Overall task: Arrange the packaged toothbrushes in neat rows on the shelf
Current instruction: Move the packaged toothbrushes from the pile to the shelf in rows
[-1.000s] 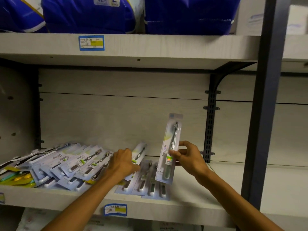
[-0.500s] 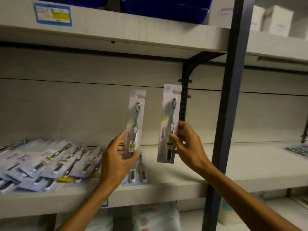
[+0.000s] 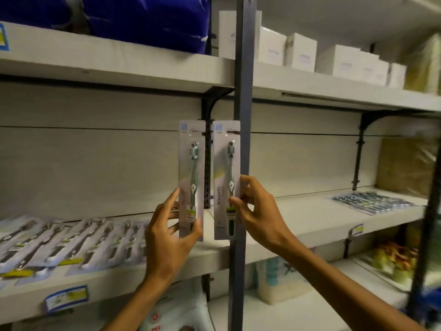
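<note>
Shelving in three visible tiers, pale boards on dark brackets, split by one grey upright post (image 3: 242,96) standing close to the camera and cutting across the middle. Middle shelf (image 3: 298,225) bare at its centre. Top tier: two dark blue bulk packs (image 3: 148,20) on the left, a row of at least six white boxes (image 3: 301,52) to the right of the post. Lower tier: a white bag with red print (image 3: 171,314) below the hands, a pale wrapped pack (image 3: 276,280) further right, some orange and yellow goods, blurred, at the far right.

Loose spread of packaged toothbrushes (image 3: 71,244) on the left part of the middle shelf, overlapping and slanted, roughly a dozen, exact count not readable through the blur. Second group (image 3: 372,203) lying flat and side by side on the right part of the same shelf, well apart from the first; number not clear.

Two packs held upright in the air in front of the shelf back, just beside each other, not touching. Left pack (image 3: 192,177) pinched near its lower end by the left hand (image 3: 167,240), thumb on the front, index finger stretched up along the left edge. Right pack (image 3: 225,177) gripped at its lower half by the right hand (image 3: 260,211), thumb across the front, fingers curled behind the right edge; post partly behind this pack. Each grip closed on one pack only.

Two blue-edged price labels on shelf fronts: one (image 3: 65,298) on the middle shelf at lower left, one (image 3: 3,39) at the top left edge.
</note>
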